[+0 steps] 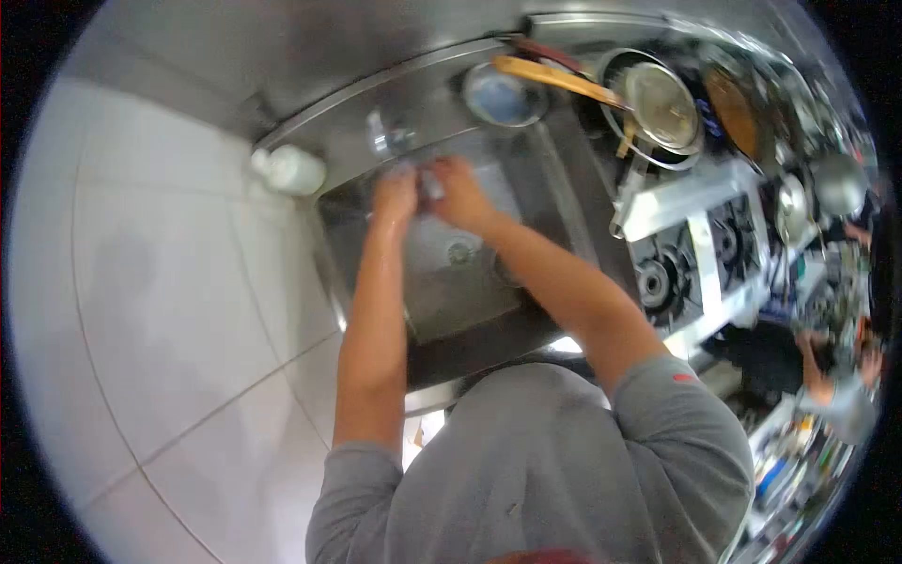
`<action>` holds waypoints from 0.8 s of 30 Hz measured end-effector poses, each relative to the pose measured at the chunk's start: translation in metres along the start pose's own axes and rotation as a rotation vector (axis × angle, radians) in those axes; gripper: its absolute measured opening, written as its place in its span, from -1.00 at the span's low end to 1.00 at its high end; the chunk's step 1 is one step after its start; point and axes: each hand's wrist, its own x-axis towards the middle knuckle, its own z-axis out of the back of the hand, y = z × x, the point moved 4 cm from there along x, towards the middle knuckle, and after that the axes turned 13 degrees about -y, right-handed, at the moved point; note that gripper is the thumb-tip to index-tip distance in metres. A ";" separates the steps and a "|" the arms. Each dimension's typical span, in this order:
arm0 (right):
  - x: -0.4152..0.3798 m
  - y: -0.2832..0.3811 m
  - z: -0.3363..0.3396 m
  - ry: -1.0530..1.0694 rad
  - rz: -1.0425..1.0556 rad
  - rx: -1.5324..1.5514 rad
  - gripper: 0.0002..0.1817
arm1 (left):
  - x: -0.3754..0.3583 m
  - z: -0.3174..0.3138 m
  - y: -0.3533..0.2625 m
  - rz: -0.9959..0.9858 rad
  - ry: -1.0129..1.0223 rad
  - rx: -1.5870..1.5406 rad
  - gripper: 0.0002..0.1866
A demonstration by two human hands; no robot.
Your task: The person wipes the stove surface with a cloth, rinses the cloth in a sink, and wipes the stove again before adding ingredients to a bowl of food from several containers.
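Both arms reach forward, bare below the sleeves. The left arm (374,324) runs nearly straight ahead; the right arm (568,287) slants inward. The left hand (396,195) and right hand (458,195) are close together, fingers bent inward but blurred; their exact grip is unclear.

From where I stand I count two hands, one left hand (396,195) and one right hand (458,195); one sink (470,305) with one drain (458,254); one tap (379,133); one bottle (297,171); one bowl (505,97); one strainer (662,103); at least two burners (655,282); and one other person (848,406). The far pans (838,184) blur too much to count.
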 end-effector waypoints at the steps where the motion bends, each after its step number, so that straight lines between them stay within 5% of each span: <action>1: 0.003 0.006 0.001 -0.056 0.048 0.112 -0.35 | -0.001 0.008 -0.022 -0.313 0.088 0.323 -0.62; 2: 0.008 0.011 0.002 -0.115 0.099 0.212 -0.31 | 0.002 0.006 -0.015 0.035 0.018 0.015 -0.62; 4: 0.015 -0.010 -0.036 0.004 0.124 0.141 -0.35 | -0.012 0.025 -0.044 -0.198 -0.133 0.092 -0.59; 5: 0.012 -0.024 -0.061 0.223 -0.136 0.155 -0.36 | -0.021 0.042 -0.056 -0.189 -0.093 0.097 -0.60; 8: 0.018 0.022 -0.026 0.257 -0.164 -0.027 -0.53 | -0.057 0.084 -0.082 0.040 0.017 -0.435 -0.68; 11: 0.005 0.001 -0.067 0.377 -0.086 -0.075 -0.64 | -0.064 0.116 -0.050 0.067 0.024 -0.506 -0.66; 14: -0.007 -0.015 -0.082 0.482 -0.069 -0.075 -0.59 | -0.069 0.158 -0.021 0.177 -0.239 -0.583 -0.52; 16: -0.010 -0.025 -0.085 0.363 -0.117 0.205 -0.59 | -0.072 0.178 -0.021 0.148 -0.243 -1.303 -0.37; 17: -0.010 -0.014 -0.074 0.382 -0.111 0.207 -0.59 | -0.068 0.178 -0.006 0.156 -0.262 -1.308 -0.37; 19: 0.007 0.020 -0.029 0.435 -0.454 0.591 -0.59 | -0.057 0.151 0.039 0.537 -0.448 -1.318 -0.36; 20: 0.013 0.033 -0.019 0.439 -0.446 0.586 -0.59 | -0.057 0.132 0.046 0.611 -0.450 -1.242 -0.29; 22: 0.012 0.059 -0.013 0.363 -0.547 0.782 -0.46 | -0.040 0.066 0.082 0.440 0.158 -1.631 -0.29; 24: 0.000 0.084 -0.025 0.366 -0.391 0.632 -0.47 | -0.023 -0.001 0.130 0.637 0.002 -1.569 -0.31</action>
